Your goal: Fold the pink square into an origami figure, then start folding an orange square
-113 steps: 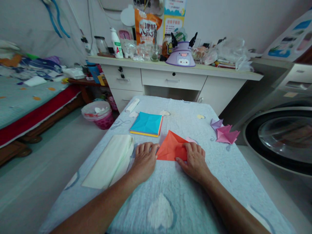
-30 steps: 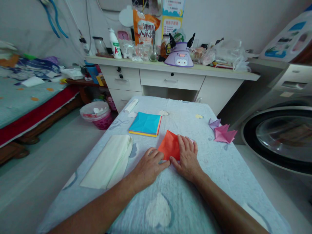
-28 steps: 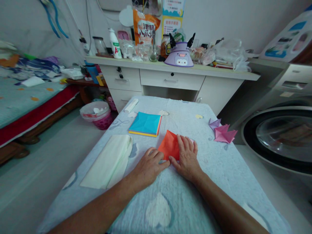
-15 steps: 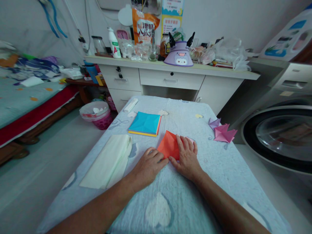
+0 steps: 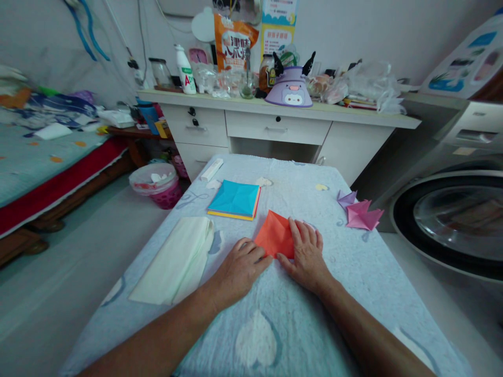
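An orange-red sheet of origami paper (image 5: pixel 275 235) lies on the cloth-covered table, turned with one corner pointing away from me. My left hand (image 5: pixel 244 264) grips its near left edge, fingers curled together and thumb along the bottom. Across the right side of the sheet rests my right hand (image 5: pixel 307 251), palm down with fingers stretched out flat; it hides that part of the paper. Just beyond is a stack of coloured paper (image 5: pixel 234 199), blue on top with yellow and red edges below. Folded pieces, one pink (image 5: pixel 362 214) and one purple (image 5: pixel 347 199), sit at the right.
A folded pale green cloth or sheet (image 5: pixel 175 262) lies left of my hands. Near the far left corner is a small white box (image 5: pixel 212 170). Beyond the table stands a white desk (image 5: pixel 275 128) with bottles and bags, and a washing machine (image 5: pixel 451 157) is at the right.
My right hand has slid slightly to the right over the orange-red paper, showing a little more of it. My left hand stays at the left edge.
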Demonstrator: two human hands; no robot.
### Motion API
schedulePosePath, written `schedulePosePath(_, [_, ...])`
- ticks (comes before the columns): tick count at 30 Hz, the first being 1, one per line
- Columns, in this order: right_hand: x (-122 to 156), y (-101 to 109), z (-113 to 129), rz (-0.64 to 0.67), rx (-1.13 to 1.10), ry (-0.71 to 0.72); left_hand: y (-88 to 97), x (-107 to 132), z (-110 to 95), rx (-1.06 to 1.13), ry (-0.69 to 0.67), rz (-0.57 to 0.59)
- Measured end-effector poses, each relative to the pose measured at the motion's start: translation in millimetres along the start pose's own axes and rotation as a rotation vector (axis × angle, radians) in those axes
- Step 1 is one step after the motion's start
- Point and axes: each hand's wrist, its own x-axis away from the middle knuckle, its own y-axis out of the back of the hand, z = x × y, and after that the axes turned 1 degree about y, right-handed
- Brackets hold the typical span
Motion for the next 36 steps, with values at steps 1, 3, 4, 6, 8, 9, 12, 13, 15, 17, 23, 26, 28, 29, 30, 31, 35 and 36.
schedulePosePath(1, [0.3,0.3,-0.8,-0.003,-0.005,0.000,-0.2,0.0,0.0,0.001,-0.001,-0.003])
schedulePosePath(3, [1.0,1.1,-2.5,-0.001,-0.009,-0.005,-1.0,0.1,0.0,0.004,0.005,-0.005])
schedulePosePath(4, [1.4,1.4,-3.4,0.006,-0.008,-0.010,-1.5,0.2,0.0,0.005,0.008,-0.003])
schedulePosePath(6, [2.4,1.5,-5.6,0.024,-0.003,-0.024,-1.8,0.4,-0.2,0.002,0.011,0.006])
schedulePosePath(8, [3.5,1.1,-8.2,0.036,0.002,-0.036,-1.2,0.3,-0.7,-0.004,0.011,0.018])
schedulePosePath(9, [4.0,0.8,-9.6,0.039,0.003,-0.038,-0.6,0.3,-1.0,-0.005,0.011,0.024])
schedulePosePath(12, [5.1,0.8,-13.2,0.041,0.005,-0.038,0.7,0.2,-1.9,-0.003,0.020,0.035])
schedulePosePath(13, [5.3,1.1,-14.1,0.044,0.005,-0.040,0.7,0.2,-2.0,-0.002,0.023,0.039])
schedulePosePath(15, [5.5,2.3,-15.3,0.052,0.004,-0.048,0.2,0.5,-1.8,-0.003,0.026,0.048])
schedulePosePath(17, [5.8,3.7,-15.9,0.055,-0.002,-0.056,-0.8,0.9,-1.3,-0.008,0.022,0.054])
schedulePosePath(23, [7.4,4.5,-21.2,0.053,-0.034,-0.066,-1.9,1.8,-0.2,-0.041,0.018,0.093])
schedulePosePath(26, [8.0,2.5,-27.2,0.061,-0.031,-0.068,-0.8,1.8,-0.6,-0.045,0.031,0.111])
schedulePosePath(28, [8.4,1.4,-31.0,0.072,-0.022,-0.066,-0.3,1.7,-1.1,-0.040,0.039,0.112])
schedulePosePath(29, [8.6,1.1,-32.4,0.076,-0.017,-0.067,-0.2,1.7,-1.3,-0.039,0.040,0.109])
schedulePosePath(30, [8.7,0.9,-33.5,0.078,-0.014,-0.070,-0.3,1.7,-1.5,-0.037,0.040,0.106])
schedulePosePath(31, [8.9,0.8,-34.3,0.081,-0.012,-0.073,-0.5,1.7,-1.6,-0.035,0.039,0.102])
schedulePosePath(35, [9.2,0.7,-35.8,0.085,-0.014,-0.075,-1.8,1.7,-1.7,-0.040,0.043,0.084])
schedulePosePath(36, [9.3,0.7,-36.1,0.085,-0.013,-0.075,-1.8,1.7,-1.8,-0.042,0.046,0.084])
